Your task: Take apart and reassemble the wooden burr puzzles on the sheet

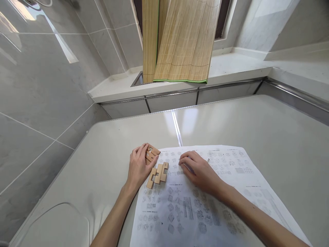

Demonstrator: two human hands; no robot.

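Note:
My left hand (138, 164) is closed round the side of some notched wooden puzzle pieces (151, 153) that bear small printed marks. Its fingers and thumb partly hide them. Just below the thumb, more notched wooden blocks (158, 174) lie side by side at the left edge of a large printed sheet (174, 192). Over the upper middle of that sheet rests my right hand (199, 168), with fingers curled and the tips close to the thumb. Nothing shows between them. Rows of small line drawings cover the paper.
The pale table (221, 120) has a metal seam (177, 127) down its middle. Behind it runs a white ledge (236, 67), where a bamboo mat (185, 44) hangs over the edge. Grey tiled wall (64, 79) closes off the left. A pale cable (64, 203) curves at lower left.

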